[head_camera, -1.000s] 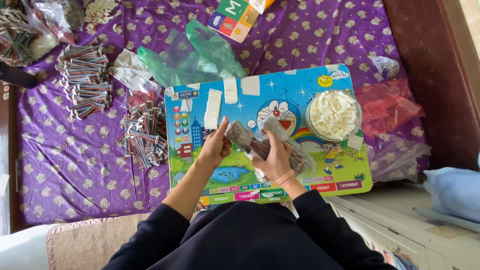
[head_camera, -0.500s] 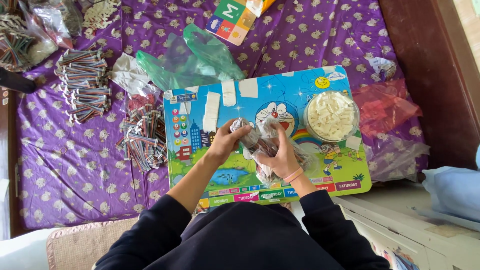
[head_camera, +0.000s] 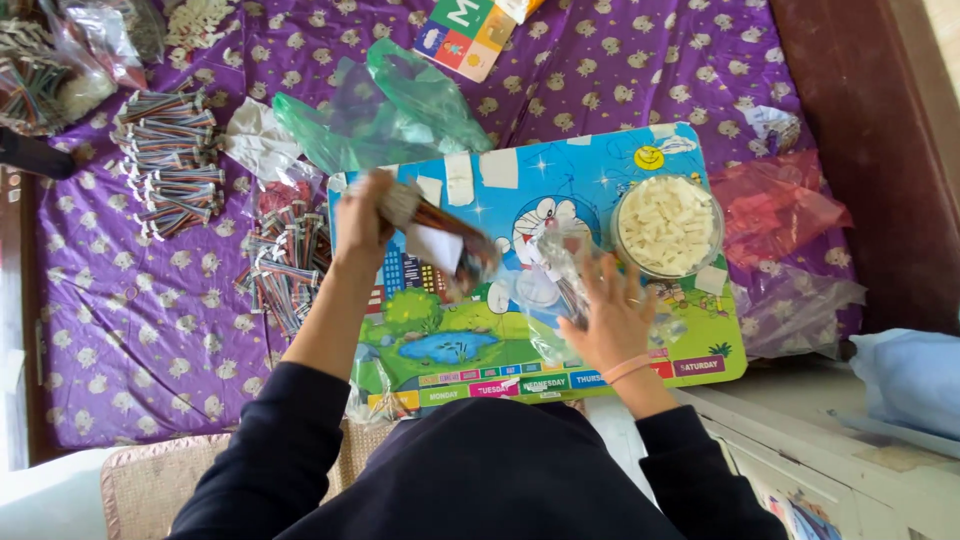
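My left hand (head_camera: 362, 218) grips a bundle of coloured wires (head_camera: 440, 232) with a white tag, lifted and blurred above the left part of the cartoon lap board (head_camera: 480, 340). My right hand (head_camera: 612, 315) rests on the board's right half with fingers spread, pressing on a clear plastic bag (head_camera: 562, 275). Just beyond that hand stands a round clear bowl (head_camera: 667, 225) full of small white pieces.
Bundles of coloured wires lie on the purple bedsheet (head_camera: 120, 330): one stack (head_camera: 168, 160) at the far left and a pile (head_camera: 285, 262) beside the board. A green plastic bag (head_camera: 385, 115), a red bag (head_camera: 775, 205) and a colourful box (head_camera: 465, 30) surround the board.
Both hands held the wire bundle in the bag at the board's middle. Now the left hand has pulled the bundle out to the left, and the right hand stays on the bag.
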